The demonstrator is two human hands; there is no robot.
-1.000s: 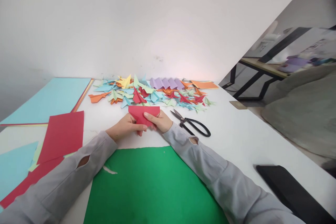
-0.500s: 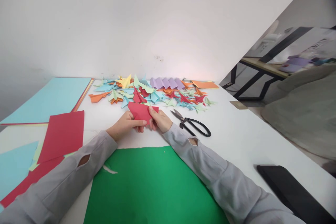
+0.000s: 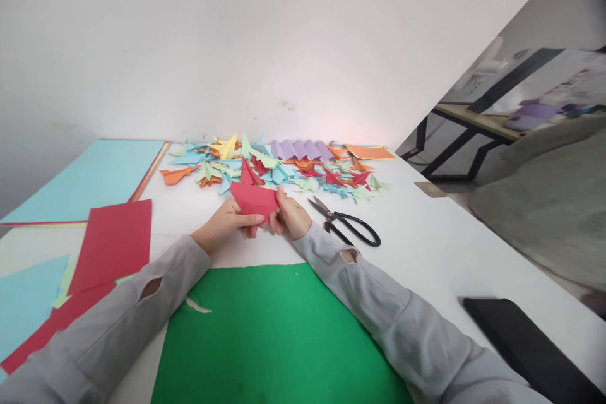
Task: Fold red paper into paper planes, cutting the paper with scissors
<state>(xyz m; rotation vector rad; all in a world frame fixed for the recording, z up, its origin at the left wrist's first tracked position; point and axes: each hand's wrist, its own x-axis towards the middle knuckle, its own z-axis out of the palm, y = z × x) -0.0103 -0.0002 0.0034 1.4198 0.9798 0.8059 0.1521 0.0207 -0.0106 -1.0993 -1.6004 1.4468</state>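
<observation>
I see my left hand [image 3: 226,223] and right hand [image 3: 292,216] pinching the folded red paper [image 3: 255,198]; probably light, easily creased, best held by its edges.

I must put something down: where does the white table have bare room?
Widest: the white table between the black-handled metal scissors and the flat black slab. A strip: between the green paper sheet and the folded red paper in the left hand and right hand. Crowded: the back, with multicoloured folded-paper planes, and the left, with coloured paper sheets.
</observation>
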